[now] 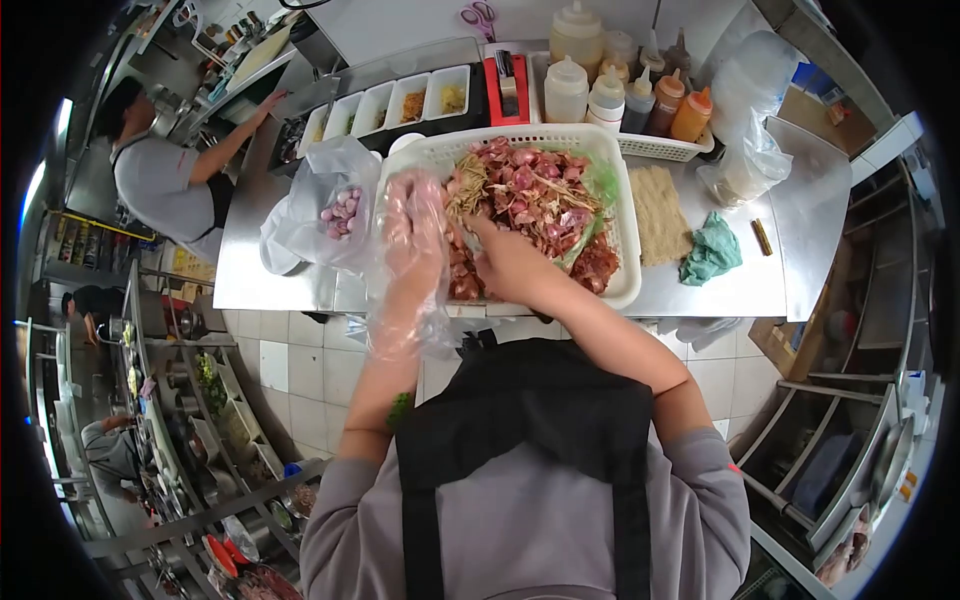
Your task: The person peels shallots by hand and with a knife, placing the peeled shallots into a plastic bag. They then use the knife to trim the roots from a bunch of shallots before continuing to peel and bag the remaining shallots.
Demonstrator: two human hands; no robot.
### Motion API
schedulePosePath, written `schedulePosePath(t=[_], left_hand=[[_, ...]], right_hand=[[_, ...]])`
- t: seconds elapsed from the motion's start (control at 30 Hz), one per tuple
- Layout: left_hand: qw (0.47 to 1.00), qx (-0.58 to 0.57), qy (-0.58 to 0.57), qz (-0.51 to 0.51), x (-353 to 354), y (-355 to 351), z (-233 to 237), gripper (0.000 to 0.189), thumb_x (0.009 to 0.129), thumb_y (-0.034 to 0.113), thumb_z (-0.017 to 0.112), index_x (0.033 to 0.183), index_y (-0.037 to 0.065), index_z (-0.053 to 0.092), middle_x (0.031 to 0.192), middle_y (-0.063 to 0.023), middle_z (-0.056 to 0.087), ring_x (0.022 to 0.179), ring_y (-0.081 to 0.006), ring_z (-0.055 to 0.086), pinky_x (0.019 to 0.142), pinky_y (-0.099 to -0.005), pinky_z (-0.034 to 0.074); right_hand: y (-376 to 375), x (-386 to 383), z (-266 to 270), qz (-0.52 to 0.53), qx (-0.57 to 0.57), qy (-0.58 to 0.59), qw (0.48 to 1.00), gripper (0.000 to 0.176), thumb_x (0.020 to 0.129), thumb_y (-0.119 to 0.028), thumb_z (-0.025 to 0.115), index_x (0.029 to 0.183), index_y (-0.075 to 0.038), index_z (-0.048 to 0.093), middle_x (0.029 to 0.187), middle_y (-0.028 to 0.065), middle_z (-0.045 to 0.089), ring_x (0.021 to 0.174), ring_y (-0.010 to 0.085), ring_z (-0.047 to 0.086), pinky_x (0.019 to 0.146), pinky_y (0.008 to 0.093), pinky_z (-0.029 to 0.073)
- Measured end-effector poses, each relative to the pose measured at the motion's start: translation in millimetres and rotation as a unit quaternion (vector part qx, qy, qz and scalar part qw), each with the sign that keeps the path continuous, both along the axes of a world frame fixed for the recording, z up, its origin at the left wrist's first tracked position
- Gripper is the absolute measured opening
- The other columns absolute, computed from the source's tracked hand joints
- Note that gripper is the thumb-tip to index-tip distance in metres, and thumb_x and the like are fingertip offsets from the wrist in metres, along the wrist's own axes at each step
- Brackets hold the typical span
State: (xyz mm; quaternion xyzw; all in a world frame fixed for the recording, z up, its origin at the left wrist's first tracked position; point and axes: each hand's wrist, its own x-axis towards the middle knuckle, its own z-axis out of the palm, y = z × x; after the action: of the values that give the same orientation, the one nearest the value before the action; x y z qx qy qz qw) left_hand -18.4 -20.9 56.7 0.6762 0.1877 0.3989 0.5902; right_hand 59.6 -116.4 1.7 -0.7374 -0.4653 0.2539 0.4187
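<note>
A white plastic basket (pixel 627 240) in front of me holds a heap of red shallots (pixel 520 180) with dry skins and straw-like stems (pixel 470 185). A green plastic bag (pixel 600 180) lies among them. My left hand (pixel 413 215), in a loose clear plastic glove, is at the basket's left side with its fingers curled toward the shallots; what they grip is hidden. Close beside it, my right hand (pixel 500 262) is bare and closed over the basket's near left part. Something greyish shows at its fingertips, too small to name. Left of the basket, a clear bag (pixel 335 165) contains peeled shallots (pixel 342 212).
Squeeze bottles (pixel 566 92) stand in a rack behind the basket, beside white ingredient tubs (pixel 411 100). To the right lie a brown cloth (pixel 656 215), a green cloth (pixel 712 250) and a bagged container (pixel 745 170). A co-worker (pixel 165 170) stands at the left.
</note>
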Motion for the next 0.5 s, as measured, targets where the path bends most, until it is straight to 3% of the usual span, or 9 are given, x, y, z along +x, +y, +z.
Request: schedulePosePath(t=[0.07,0.13,0.17,0.27,0.37,0.5], left_hand=[[0.999,0.007,0.038,-0.032,1.0,10.9,1.7,0.019,0.096,0.021,0.050,0.109,0.008,0.050,0.086,0.0017,0.051,0.068,-0.0056,0.045,0.059,-0.0191,0.040],[0.981,-0.070,0.147,-0.109,1.6,19.1,-8.7,0.026,0.094,0.018,0.053,0.116,0.007,0.049,0.091,-0.0001,0.050,0.072,-0.0063,0.049,0.062,-0.0206,0.045],[0.982,-0.085,0.090,-0.144,3.9,30.1,-31.4,0.030,0.091,0.014,0.057,0.116,-0.002,0.052,0.093,-0.0036,0.054,0.072,-0.0099,0.055,0.061,-0.0239,0.048],[0.982,-0.098,0.090,-0.136,9.1,34.1,-49.1,0.032,0.089,0.012,0.059,0.118,-0.002,0.052,0.093,-0.0043,0.055,0.073,-0.0102,0.056,0.061,-0.0231,0.049],[0.979,-0.068,0.143,-0.131,12.6,33.8,-48.8,0.034,0.089,0.016,0.058,0.118,-0.001,0.052,0.095,-0.0060,0.057,0.073,-0.0108,0.058,0.061,-0.0218,0.049],[0.961,-0.146,0.199,-0.125,13.0,22.2,-18.1,0.031,0.089,0.018,0.056,0.116,0.003,0.054,0.102,-0.0059,0.058,0.080,-0.0109,0.057,0.067,-0.0245,0.050]], right_hand=[[-11.8,12.5,10.5,-0.040,0.015,0.005,0.999,0.037,0.083,-0.006,0.050,0.119,0.000,0.046,0.086,0.0274,0.061,0.083,0.0434,0.059,0.075,0.0461,0.046],[-29.1,34.2,17.0,-0.063,0.139,-0.084,0.985,0.033,0.084,-0.008,0.053,0.116,-0.001,0.050,0.085,0.0244,0.062,0.084,0.0421,0.059,0.075,0.0437,0.046],[-36.3,40.9,24.5,-0.065,0.139,-0.084,0.985,0.033,0.084,-0.008,0.053,0.116,-0.001,0.050,0.085,0.0244,0.062,0.084,0.0421,0.059,0.075,0.0437,0.046],[-50.0,57.4,38.3,-0.098,0.092,-0.062,0.989,0.029,0.085,-0.010,0.054,0.112,-0.002,0.053,0.089,0.0236,0.062,0.087,0.0411,0.058,0.075,0.0429,0.044],[-49.4,64.6,39.3,-0.166,-0.007,-0.127,0.978,0.023,0.086,-0.011,0.052,0.106,0.000,0.057,0.093,0.0256,0.060,0.086,0.0403,0.057,0.073,0.0431,0.044],[-45.6,77.9,21.0,-0.207,0.025,-0.234,0.950,0.023,0.087,-0.011,0.052,0.107,0.001,0.056,0.088,0.0233,0.059,0.079,0.0390,0.058,0.071,0.0420,0.045]])
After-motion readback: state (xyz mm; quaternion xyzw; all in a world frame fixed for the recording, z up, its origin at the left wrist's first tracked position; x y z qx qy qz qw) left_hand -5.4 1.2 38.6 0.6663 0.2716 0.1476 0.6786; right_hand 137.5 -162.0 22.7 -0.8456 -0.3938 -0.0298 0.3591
